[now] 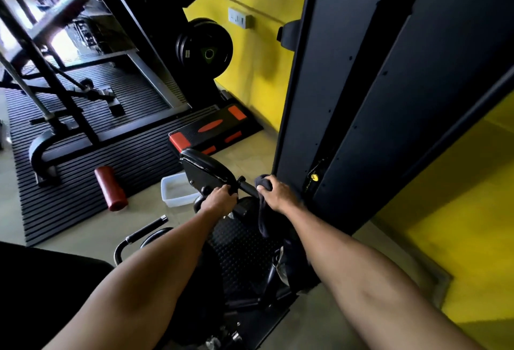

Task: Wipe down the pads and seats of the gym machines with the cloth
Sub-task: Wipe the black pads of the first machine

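1. Cloth: dark, bunched round the black bar low on the machine at mid-scene, tail hanging toward the studded footplate.
2. Right hand: curled over cloth and bar together, gripping both.
3. Left hand: just left of it, wrapped bare round the same bar, beside the black pad.
4. Step in hand, by judgement: rubbing down the bar, with the pad beside it likely yet to do.
5. Next, probably: sliding the cloth left onto the pad, which calls for shifting or loosening the hands first.
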Available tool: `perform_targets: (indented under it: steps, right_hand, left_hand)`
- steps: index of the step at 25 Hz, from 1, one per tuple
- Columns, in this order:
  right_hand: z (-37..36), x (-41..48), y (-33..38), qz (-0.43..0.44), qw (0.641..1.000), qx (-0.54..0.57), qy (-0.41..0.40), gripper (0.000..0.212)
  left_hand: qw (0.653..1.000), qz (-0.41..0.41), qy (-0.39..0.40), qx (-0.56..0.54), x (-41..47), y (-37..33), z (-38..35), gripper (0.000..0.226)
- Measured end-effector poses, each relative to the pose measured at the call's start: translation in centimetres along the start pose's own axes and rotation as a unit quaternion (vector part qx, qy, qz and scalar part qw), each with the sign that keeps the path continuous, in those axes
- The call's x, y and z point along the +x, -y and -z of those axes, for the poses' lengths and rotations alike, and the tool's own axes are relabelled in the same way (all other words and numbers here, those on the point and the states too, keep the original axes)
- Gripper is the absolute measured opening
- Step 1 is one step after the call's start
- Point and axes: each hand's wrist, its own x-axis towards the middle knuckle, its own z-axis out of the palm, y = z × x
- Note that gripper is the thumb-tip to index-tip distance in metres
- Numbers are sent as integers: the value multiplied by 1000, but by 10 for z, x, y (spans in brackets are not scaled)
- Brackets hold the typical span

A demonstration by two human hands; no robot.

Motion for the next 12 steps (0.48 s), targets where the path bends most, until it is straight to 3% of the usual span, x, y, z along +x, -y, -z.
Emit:
perform_targets:
  steps: [4,12]
  right_hand:
    - [32,-46,-30,-8,1000,-23,7,51]
    - [70,-175,-103,-70,995,-23,-67,50]
  left_hand:
    - [997,-44,0,63,-43,-33,-6,44]
    - [978,-156,53,124,-136,-89,-61,52]
